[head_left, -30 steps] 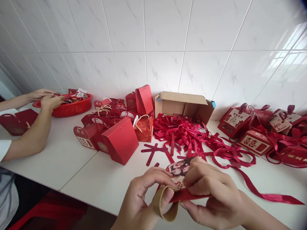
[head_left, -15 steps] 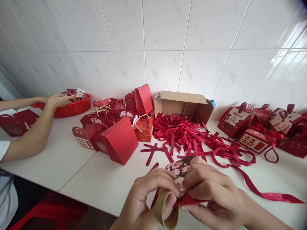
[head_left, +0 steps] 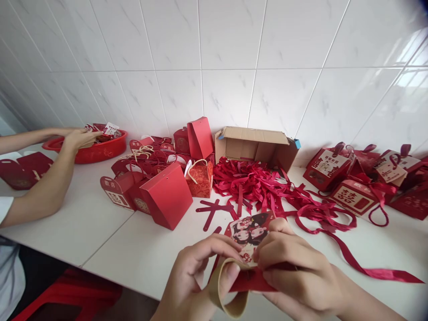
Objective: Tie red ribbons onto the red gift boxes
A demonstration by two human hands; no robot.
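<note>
Low at the front of the table, both of my hands hold a red gift box (head_left: 248,281) with a printed picture of two figures on its raised panel. My left hand (head_left: 203,276) grips its left side, the thumb pressed on the red card inside a curled tan strip (head_left: 219,287). From the right, my right hand (head_left: 294,272) has its fingers pinched on the red card; its fingertips are partly hidden. Beyond my hands lie flat dark red strips (head_left: 210,209) and a heap of red ribbons (head_left: 254,180).
An open cardboard box (head_left: 259,133) stands behind the ribbons. Red gift boxes (head_left: 169,194) cluster left of centre, and more finished-looking boxes (head_left: 356,196) stand at right. At far left, another person's arms (head_left: 50,191) reach into a red basin (head_left: 100,151) of small packets.
The picture panel has tilted into fuller view, and more red card shows between my hands. My left hand has shifted slightly left. The other person's hands moved slightly at the basin.
</note>
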